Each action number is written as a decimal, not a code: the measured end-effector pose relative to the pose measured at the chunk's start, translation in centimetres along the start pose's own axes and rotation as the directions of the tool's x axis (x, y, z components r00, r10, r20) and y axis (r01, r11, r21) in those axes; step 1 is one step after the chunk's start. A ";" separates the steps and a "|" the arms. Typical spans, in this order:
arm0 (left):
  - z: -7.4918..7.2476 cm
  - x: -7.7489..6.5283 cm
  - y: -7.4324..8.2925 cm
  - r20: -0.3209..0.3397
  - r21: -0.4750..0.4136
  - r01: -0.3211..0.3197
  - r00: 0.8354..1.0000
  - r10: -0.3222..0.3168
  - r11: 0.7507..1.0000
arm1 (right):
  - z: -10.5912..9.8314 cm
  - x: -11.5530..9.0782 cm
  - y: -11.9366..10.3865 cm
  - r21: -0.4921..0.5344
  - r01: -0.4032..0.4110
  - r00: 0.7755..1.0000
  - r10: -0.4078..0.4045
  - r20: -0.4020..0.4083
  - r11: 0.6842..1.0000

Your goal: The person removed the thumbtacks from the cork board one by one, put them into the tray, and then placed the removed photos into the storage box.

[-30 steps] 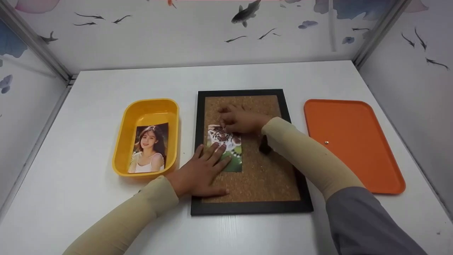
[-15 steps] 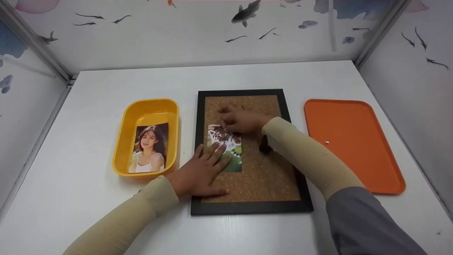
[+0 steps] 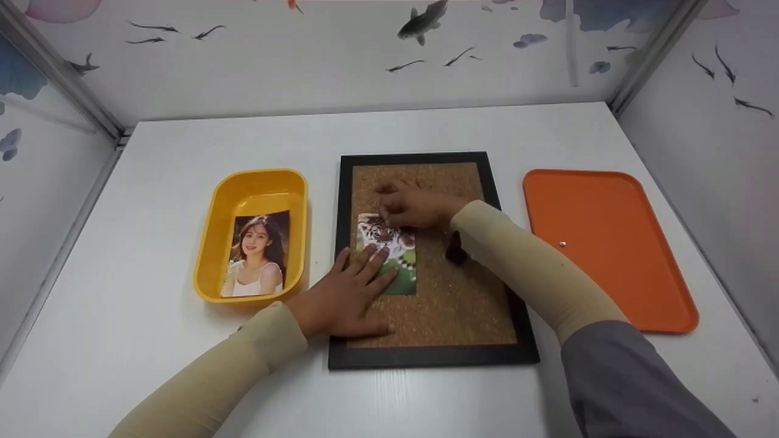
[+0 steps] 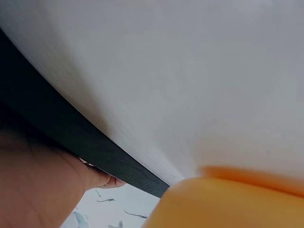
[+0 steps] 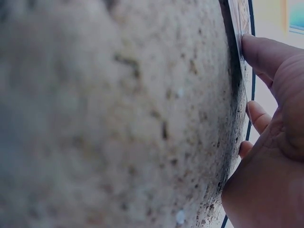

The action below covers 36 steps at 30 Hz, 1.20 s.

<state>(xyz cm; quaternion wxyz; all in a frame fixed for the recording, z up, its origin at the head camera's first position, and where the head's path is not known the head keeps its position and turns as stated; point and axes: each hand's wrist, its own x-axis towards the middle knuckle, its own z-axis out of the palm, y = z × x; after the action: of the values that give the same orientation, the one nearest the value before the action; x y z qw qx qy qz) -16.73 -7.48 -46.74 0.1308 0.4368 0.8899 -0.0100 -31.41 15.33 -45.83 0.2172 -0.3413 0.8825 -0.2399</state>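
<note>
A tiger photo (image 3: 401, 281) lies on the cork board (image 3: 462, 316), towards its left side. My left hand (image 3: 347, 298) rests over the board's black frame (image 3: 438, 358), with fingers spread straight across the photo's lower half. At the photo's top edge is my right hand (image 3: 420, 207), its fingers bent and thumb and forefinger close together. From the right wrist, the right thumb (image 5: 261, 52) touches the edge of the photo, and other fingertips sit close to the cork. I cannot tell whether anything is pinched there.
Left of the board, a yellow tray (image 3: 207, 255) holds a portrait photo (image 3: 255, 258). To the right lies an orange tray (image 3: 614, 280) with a tiny shiny piece (image 3: 562, 244) on it. A dark object (image 3: 455, 249) shows beneath the right wrist. Printed walls enclose the white table (image 3: 389, 401).
</note>
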 end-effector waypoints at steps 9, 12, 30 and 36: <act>0.0 -0.1 0.0 -0.007 -0.002 -0.005 1.000 0.005 1.000 | 0.0 0.2 0.1 -0.014 0.008 1.000 -0.008 0.005 1.000; 0.0 -0.1 0.0 -0.008 0.001 -0.004 1.000 0.004 1.000 | 0.0 0.2 0.2 -0.013 0.007 1.000 -0.007 0.006 1.000; 0.2 -0.1 -0.1 0.004 -0.012 0.007 1.000 -0.007 1.000 | -0.1 0.2 -0.1 0.171 -0.081 0.997 0.080 0.012 0.982; 0.1 -0.1 -0.1 0.000 -0.017 0.001 1.000 -0.001 1.000 | -0.4 0.0 -0.1 0.204 -0.083 0.996 0.084 0.001 0.975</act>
<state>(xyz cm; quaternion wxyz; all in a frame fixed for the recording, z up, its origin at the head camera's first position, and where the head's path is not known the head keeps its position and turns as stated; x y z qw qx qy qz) -16.76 -7.62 -46.81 0.1343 0.4351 0.8903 -0.0026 -31.54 15.40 -45.46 0.2577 -0.2791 0.8675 -0.3211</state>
